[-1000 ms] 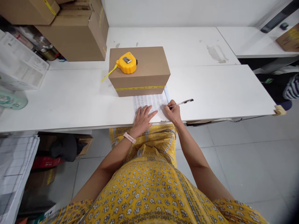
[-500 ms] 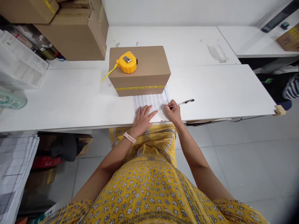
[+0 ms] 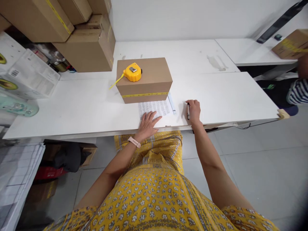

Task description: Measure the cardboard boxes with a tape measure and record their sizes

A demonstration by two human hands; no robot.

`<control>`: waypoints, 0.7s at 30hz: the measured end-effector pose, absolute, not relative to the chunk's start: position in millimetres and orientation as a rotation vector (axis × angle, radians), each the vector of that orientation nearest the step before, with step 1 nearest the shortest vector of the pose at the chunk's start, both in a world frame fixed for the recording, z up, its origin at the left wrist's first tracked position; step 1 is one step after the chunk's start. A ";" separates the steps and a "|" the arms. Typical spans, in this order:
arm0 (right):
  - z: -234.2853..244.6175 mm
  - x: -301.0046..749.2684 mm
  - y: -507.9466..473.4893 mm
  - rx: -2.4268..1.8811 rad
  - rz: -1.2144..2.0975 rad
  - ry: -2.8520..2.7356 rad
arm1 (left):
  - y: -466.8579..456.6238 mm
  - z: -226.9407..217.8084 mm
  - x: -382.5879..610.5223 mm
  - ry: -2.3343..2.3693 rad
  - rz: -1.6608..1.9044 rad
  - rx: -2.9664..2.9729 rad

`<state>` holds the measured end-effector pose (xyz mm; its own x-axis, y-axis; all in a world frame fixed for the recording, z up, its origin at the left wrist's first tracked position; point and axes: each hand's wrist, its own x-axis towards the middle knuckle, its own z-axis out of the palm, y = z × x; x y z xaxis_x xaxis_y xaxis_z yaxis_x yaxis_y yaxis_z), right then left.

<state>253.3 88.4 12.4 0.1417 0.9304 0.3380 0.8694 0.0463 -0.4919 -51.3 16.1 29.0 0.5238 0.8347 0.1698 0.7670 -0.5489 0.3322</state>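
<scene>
Your left hand (image 3: 148,125) lies palm down, its fingers spread and pointing ahead, the thumb angled out toward the right. Your right hand (image 3: 194,110) is well apart from it, fingers curled into a grip and the palm turned inward. Both arms reach forward, the left arm (image 3: 115,171) slanting inward from the lower left, the right arm (image 3: 209,157) from the lower right.

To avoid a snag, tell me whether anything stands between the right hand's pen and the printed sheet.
A light-blue strip lies along the right edge of the printed sheet, toward the pen in the right hand; nothing else visible stands between.
</scene>
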 end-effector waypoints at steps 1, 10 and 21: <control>10.8 257.9 89.2 -1.842 0.096 -1.767 | 18.0 31.3 -53.3 1.347 0.530 2.482; -9.2 262.7 96.7 -1.842 -0.104 -1.803 | 92.4 131.1 -94.5 1.719 1.751 2.104; 25.3 240.5 81.9 -1.635 -0.168 -1.401 | 145.8 174.7 -103.3 1.663 1.427 1.647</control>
<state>240.5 81.9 25.3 0.3363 0.6991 0.6309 0.8285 0.0989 -0.5512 -103.3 145.8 174.7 -0.2273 0.9032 0.3641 0.4974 -0.2138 0.8408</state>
